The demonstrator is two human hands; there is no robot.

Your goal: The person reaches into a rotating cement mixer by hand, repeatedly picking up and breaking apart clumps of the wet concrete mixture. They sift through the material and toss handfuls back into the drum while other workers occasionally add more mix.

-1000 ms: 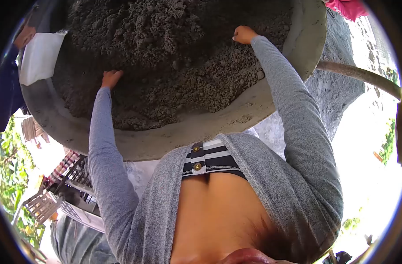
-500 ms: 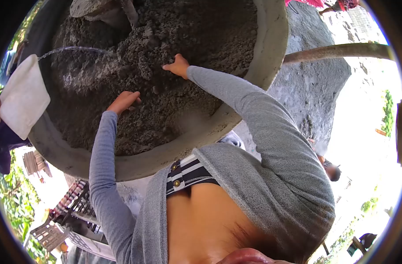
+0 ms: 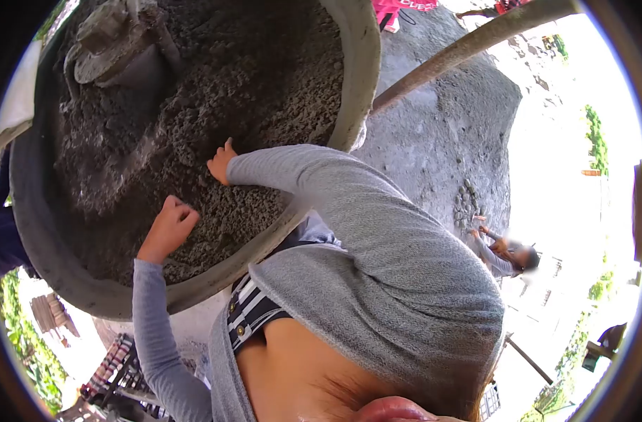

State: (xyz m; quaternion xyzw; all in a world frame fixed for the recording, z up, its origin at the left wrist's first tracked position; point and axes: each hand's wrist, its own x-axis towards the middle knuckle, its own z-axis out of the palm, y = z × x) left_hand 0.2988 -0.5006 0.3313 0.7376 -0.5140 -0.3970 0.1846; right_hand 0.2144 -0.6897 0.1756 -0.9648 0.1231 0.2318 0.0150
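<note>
A wide round mixing tub (image 3: pixel 361 53) holds grey, crumbly wet mortar (image 3: pixel 215 91). Over the mortar near the front rim is my left hand (image 3: pixel 168 228), its fingers curled in; whatever they may hold is hidden. Deeper in, my right hand (image 3: pixel 222 163) hangs just above the mortar or touches it, fingers bent, and I cannot see inside its grip. At the tub's far left stands a mortar-caked metal mixer part (image 3: pixel 117 46).
A pale container (image 3: pixel 15 98) shows at the left edge beside a dark sleeve (image 3: pixel 1 232). A long pole (image 3: pixel 476 46) slants over the grey mortar-covered ground (image 3: pixel 433 133) on the right. Farther off, a person (image 3: pixel 504 253) crouches. Crates (image 3: pixel 127 380) stand below left.
My view has shifted right, so the tub sits farther left. The pale container has moved mostly out of view, and its water stream no longer shows. My left hand is curled tighter and raised.
</note>
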